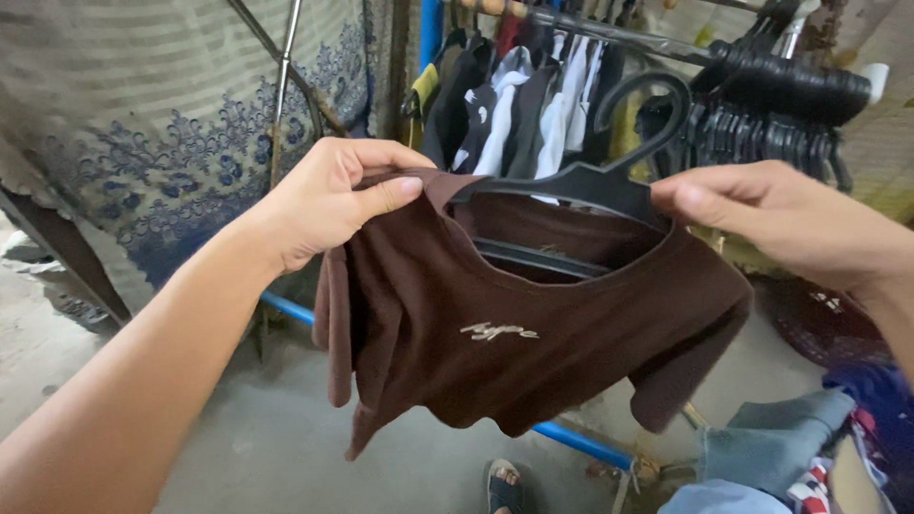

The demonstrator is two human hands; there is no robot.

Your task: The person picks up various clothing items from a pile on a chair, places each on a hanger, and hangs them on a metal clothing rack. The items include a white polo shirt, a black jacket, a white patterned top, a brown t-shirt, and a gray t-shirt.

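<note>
Below the clothes rail (609,33), left hand (324,195) is pinching shut on the brown t-shirt (495,333) shoulder, stretching the neck over the black hanger (590,181); right hand (771,214) is closing around the hanger's far end, steadying it inside the collar.

bare forearms, no sleeves, dark sandal (504,487)

A clothes stall: a crowded garment rail (571,38), stacked empty hangers (790,86), bare concrete floor (267,447).
</note>
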